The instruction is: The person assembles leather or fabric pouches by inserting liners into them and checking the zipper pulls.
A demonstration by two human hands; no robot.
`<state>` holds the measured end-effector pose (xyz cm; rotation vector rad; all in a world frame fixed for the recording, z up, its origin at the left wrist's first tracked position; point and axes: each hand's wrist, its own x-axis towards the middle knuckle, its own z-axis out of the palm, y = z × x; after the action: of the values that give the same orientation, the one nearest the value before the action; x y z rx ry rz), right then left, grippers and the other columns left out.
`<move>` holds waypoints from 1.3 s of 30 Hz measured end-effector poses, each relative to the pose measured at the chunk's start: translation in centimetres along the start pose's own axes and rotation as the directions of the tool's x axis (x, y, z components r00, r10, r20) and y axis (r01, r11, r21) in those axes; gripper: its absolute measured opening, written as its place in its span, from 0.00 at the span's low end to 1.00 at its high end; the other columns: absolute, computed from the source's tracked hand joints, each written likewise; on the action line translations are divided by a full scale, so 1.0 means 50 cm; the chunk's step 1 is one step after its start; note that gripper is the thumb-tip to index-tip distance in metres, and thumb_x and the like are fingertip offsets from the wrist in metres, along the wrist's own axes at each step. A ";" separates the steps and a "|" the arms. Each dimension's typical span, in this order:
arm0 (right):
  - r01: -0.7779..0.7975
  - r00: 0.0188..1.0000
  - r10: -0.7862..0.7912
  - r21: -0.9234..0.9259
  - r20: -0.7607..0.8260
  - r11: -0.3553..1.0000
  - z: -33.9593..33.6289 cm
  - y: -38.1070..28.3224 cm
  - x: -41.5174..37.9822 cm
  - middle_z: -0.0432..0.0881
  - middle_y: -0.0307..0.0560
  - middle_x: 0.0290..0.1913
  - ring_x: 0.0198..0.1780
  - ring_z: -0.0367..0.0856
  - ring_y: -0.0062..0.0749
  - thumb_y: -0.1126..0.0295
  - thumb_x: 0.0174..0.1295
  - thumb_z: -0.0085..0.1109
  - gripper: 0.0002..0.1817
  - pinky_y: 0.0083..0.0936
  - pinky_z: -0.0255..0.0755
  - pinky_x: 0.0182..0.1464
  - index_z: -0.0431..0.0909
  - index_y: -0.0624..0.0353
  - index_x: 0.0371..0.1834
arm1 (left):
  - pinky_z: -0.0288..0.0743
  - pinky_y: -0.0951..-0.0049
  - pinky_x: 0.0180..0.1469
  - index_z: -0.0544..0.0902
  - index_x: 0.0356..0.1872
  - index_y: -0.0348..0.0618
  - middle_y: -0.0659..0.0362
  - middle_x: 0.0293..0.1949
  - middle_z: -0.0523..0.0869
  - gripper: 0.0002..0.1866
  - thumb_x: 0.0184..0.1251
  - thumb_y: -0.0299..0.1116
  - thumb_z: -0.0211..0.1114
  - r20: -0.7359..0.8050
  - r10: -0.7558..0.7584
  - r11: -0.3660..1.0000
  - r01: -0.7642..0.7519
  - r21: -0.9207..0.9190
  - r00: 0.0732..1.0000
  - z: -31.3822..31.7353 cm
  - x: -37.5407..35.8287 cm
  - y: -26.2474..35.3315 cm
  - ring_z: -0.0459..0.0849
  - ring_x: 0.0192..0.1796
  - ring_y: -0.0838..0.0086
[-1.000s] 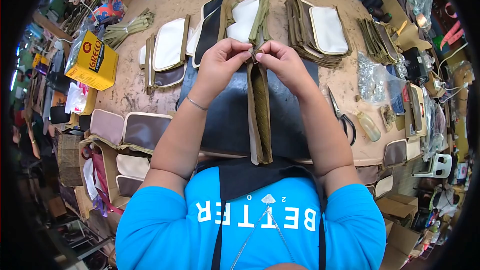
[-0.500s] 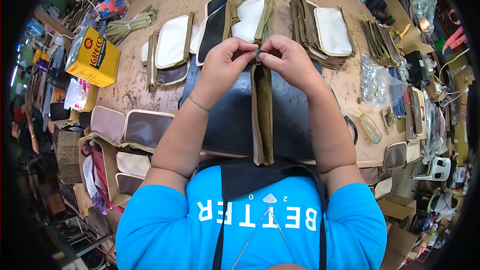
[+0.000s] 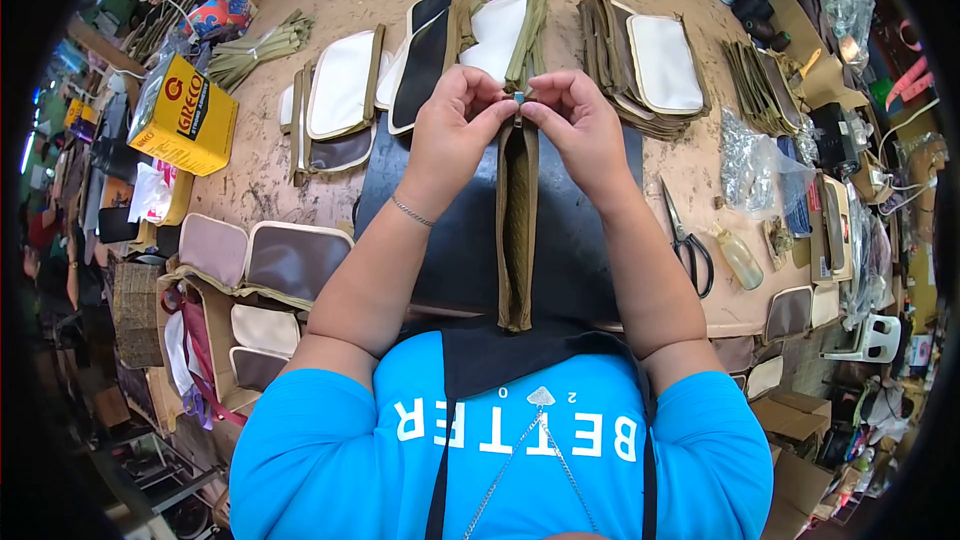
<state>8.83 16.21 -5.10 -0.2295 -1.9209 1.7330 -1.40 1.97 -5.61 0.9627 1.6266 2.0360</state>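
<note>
Left hand (image 3: 462, 135) and right hand (image 3: 575, 135) have moved a tiny bit apart since half a second ago, with a small blue bit (image 3: 519, 97) between them. Both pinch the brown pouch's (image 3: 517, 230) far end, over the black mat (image 3: 440, 240) at the worktop's (image 3: 260, 180) near edge.

A bluish piece (image 3: 518, 97) between the hands (image 3: 462, 128) (image 3: 572, 130) — too small to identify — is partly covered.
</note>
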 end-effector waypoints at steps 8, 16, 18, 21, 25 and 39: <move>0.055 0.998 -0.058 -0.088 -0.031 0.995 0.007 -0.018 -0.009 0.87 0.42 0.40 0.42 0.83 0.21 0.78 0.64 0.64 0.11 0.21 0.78 0.48 0.84 0.63 0.50 | 0.76 0.81 0.47 0.67 0.38 0.42 0.61 0.39 0.81 0.13 0.68 0.17 0.65 0.021 0.016 1.000 -0.016 0.018 1.000 0.007 0.003 0.003 0.78 0.42 0.82; 0.188 0.979 -0.203 -0.306 -0.018 0.933 0.001 -0.031 -0.011 0.87 0.48 0.39 0.39 0.85 0.31 0.77 0.62 0.65 0.09 0.24 0.77 0.44 0.86 0.61 0.45 | 0.75 0.79 0.41 0.67 0.32 0.42 0.61 0.34 0.81 0.15 0.66 0.21 0.68 0.001 0.100 0.994 -0.100 0.048 0.995 0.006 0.011 -0.013 0.76 0.37 0.83; 0.205 0.975 -0.221 -0.322 -0.015 0.924 0.000 -0.030 -0.012 0.86 0.48 0.39 0.39 0.85 0.32 0.77 0.62 0.65 0.09 0.25 0.77 0.44 0.86 0.61 0.45 | 0.75 0.79 0.42 0.65 0.31 0.42 0.60 0.33 0.82 0.16 0.66 0.21 0.68 0.011 0.069 0.997 -0.070 0.033 0.998 0.006 0.010 -0.003 0.75 0.37 0.83; 0.227 0.969 -0.245 -0.356 -0.007 0.907 0.000 -0.034 -0.012 0.86 0.48 0.38 0.39 0.85 0.34 0.77 0.62 0.65 0.09 0.26 0.77 0.43 0.86 0.61 0.45 | 0.75 0.80 0.41 0.64 0.29 0.42 0.59 0.33 0.82 0.18 0.66 0.20 0.68 0.010 0.075 0.993 -0.076 0.089 0.997 0.005 0.011 -0.003 0.75 0.37 0.83; 0.255 0.962 -0.274 -0.405 0.013 0.878 0.000 -0.042 -0.014 0.85 0.49 0.37 0.38 0.84 0.37 0.77 0.62 0.65 0.08 0.27 0.77 0.42 0.86 0.61 0.44 | 0.75 0.80 0.41 0.63 0.28 0.42 0.59 0.33 0.81 0.19 0.66 0.19 0.68 0.007 0.068 0.996 -0.068 0.064 0.998 0.007 0.010 0.002 0.75 0.37 0.83; 0.352 0.924 -0.379 -0.491 0.046 0.797 0.019 -0.037 -0.024 0.84 0.48 0.35 0.38 0.84 0.40 0.79 0.62 0.64 0.04 0.30 0.77 0.43 0.84 0.62 0.39 | 0.78 0.82 0.44 0.61 0.27 0.47 0.57 0.38 0.85 0.20 0.66 0.17 0.66 -0.042 -0.060 0.997 0.057 -0.057 0.997 0.007 -0.005 0.004 0.81 0.40 0.82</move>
<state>9.81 14.51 -3.68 -0.0741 -2.1662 0.9575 -0.95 2.00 -5.46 0.8472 1.5921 2.0653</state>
